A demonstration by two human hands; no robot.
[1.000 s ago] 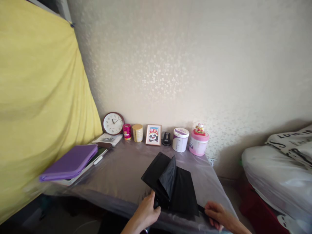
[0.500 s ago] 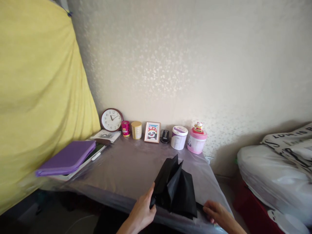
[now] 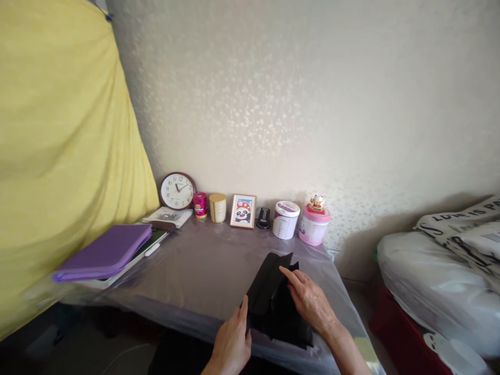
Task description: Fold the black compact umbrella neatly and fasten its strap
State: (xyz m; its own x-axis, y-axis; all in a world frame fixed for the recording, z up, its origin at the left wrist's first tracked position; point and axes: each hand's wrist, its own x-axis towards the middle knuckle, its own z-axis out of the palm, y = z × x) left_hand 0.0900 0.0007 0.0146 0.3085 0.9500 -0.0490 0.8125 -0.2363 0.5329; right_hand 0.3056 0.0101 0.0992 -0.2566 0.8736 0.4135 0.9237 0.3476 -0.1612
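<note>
A black folding umbrella (image 3: 269, 297), its fabric in loose folds, lies over the front right of the plastic-covered table (image 3: 195, 271). My left hand (image 3: 234, 333) is closed round its lower left end. Across the folds on the right lies my right hand (image 3: 308, 299), its index finger stretched toward the top and its other fingers partly bent on the fabric. The umbrella's right side is partly hidden under that hand.
Along the wall stand a clock (image 3: 178, 191), a pink tin (image 3: 200, 205), a yellow-lidded jar (image 3: 217, 208), a panda picture (image 3: 242, 211) and two tubs (image 3: 286, 221). A purple folder (image 3: 105, 252) lies left. White bags (image 3: 429, 276) are at the right.
My right hand has left the strap at the umbrella's lower right and moved up and left onto the folds. The loose folds are pressed flatter. My left hand keeps its hold.
</note>
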